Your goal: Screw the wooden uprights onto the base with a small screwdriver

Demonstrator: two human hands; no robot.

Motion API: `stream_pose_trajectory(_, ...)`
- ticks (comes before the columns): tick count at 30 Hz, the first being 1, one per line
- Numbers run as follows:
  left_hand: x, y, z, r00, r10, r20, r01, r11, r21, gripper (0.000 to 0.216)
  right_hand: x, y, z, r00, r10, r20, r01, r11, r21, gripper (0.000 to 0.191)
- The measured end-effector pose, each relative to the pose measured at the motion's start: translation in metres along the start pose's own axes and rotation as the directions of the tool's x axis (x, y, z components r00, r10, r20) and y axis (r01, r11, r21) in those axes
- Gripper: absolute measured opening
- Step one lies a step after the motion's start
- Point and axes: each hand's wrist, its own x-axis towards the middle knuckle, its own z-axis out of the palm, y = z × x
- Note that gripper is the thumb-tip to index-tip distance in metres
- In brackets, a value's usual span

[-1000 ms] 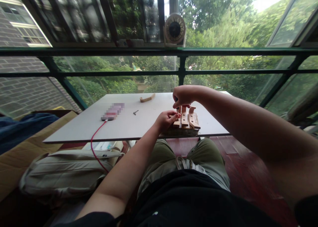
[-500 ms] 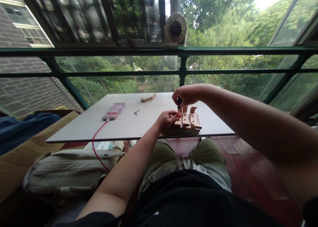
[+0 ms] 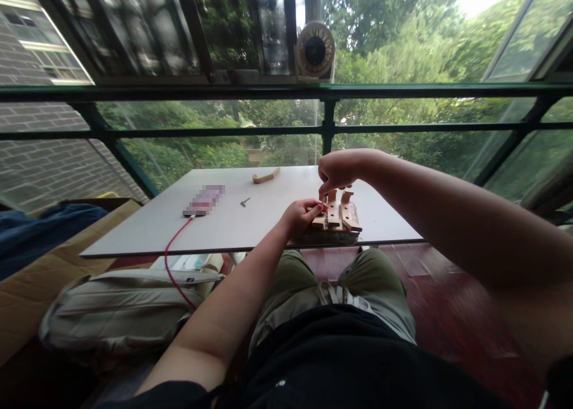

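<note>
My right hand [image 3: 341,169] is closed around a screwdriver whose black handle is now mostly hidden by the fingers. Its thin shaft [image 3: 323,199] points down at the leftmost wooden hook [image 3: 319,223]. Beside the shaft's lower end, my left hand [image 3: 301,215] has thumb and fingers pinched together over that hook; what lies between the fingertips is hidden. Two more curved wooden hooks, a middle one [image 3: 333,215] and a right one [image 3: 350,213], lie alongside with dark holes in them. All three rest on a rough-edged block [image 3: 329,237] at the table's front edge.
On the white table [image 3: 233,233] lie a loose wooden hook [image 3: 267,176], small dark screws [image 3: 245,202] and a blurred-out phone-like device [image 3: 203,201] with a red cable [image 3: 172,242] hanging over the edge. A grey bag [image 3: 116,307] sits below left. A green railing [image 3: 277,92] runs behind.
My right hand has shifted slightly right and its fingers have changed position, covering the black screwdriver handle that showed before. My left hand stays in place at the leftmost hook.
</note>
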Motion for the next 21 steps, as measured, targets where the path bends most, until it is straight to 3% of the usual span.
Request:
stream_pose_trajectory(5,0.001,-0.004,0.004,0.999,-0.036,0.0,0.036,0.995,-0.094,0.045,0.001,-0.003,-0.002,0.999,0.006,0.049,-0.005,1.0,-0.026,0.044)
stream_pose_trajectory(10,0.002,-0.001,0.004,1.0,0.003,-0.018,-0.006,0.984,-0.179,0.04,0.005,-0.003,-0.003,0.997,0.033,0.066,-0.033,0.999,-0.002,0.042)
stream_pose_trajectory(16,0.0,0.006,0.002,0.999,0.016,-0.041,-0.018,0.998,-0.052,0.033,0.003,-0.005,0.0,1.0,-0.011,0.011,0.011,1.0,0.023,0.039)
stream_pose_trajectory(21,-0.002,0.009,0.001,0.999,0.019,-0.032,-0.019,1.0,0.01,0.034,0.0,-0.007,0.0,0.995,-0.101,-0.014,0.102,0.99,0.094,0.048)
